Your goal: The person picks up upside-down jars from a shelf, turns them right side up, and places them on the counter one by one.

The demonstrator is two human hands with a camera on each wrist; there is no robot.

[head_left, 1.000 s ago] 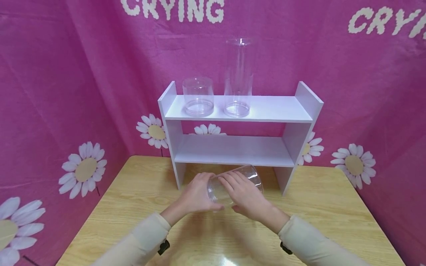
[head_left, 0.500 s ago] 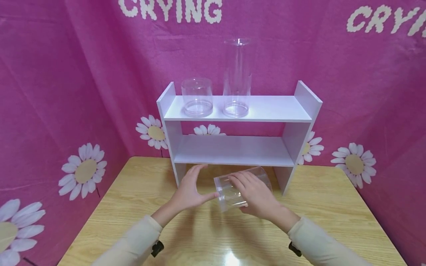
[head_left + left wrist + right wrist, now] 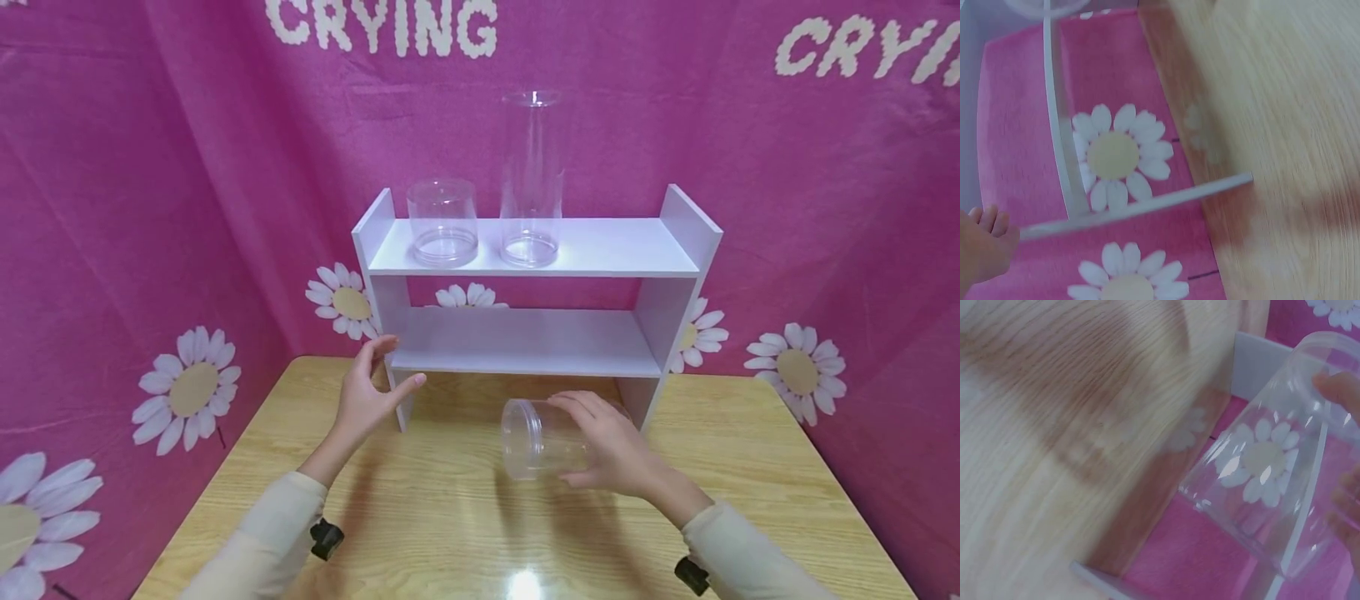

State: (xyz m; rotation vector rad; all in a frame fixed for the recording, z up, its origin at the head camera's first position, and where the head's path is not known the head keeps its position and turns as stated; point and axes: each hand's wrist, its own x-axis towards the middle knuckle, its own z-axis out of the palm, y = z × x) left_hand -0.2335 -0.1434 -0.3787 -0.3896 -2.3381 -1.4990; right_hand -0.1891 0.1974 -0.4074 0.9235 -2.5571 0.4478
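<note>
My right hand [image 3: 611,446] grips a clear plastic jar [image 3: 555,442] round its side. The jar lies tilted on its side above the table, its ridged end pointing left and its other end partly behind the hand. In the right wrist view the see-through jar [image 3: 1266,456] fills the right part, with thumb and fingers at its edges. My left hand [image 3: 367,392] holds nothing; thumb and fingers are spread apart in front of the shelf's left side panel. A short clear jar [image 3: 444,221] and a tall clear jar [image 3: 531,183] stand upright on the top shelf.
A white two-tier shelf [image 3: 525,342] stands at the back of the wooden table [image 3: 465,517]. Behind it and at both sides hangs a pink cloth [image 3: 247,167] printed with daisies and lettering.
My left hand has let go of the jar and moved left and up towards the shelf's side. The right hand has carried the jar to the right, turning its ridged end towards the left.
</note>
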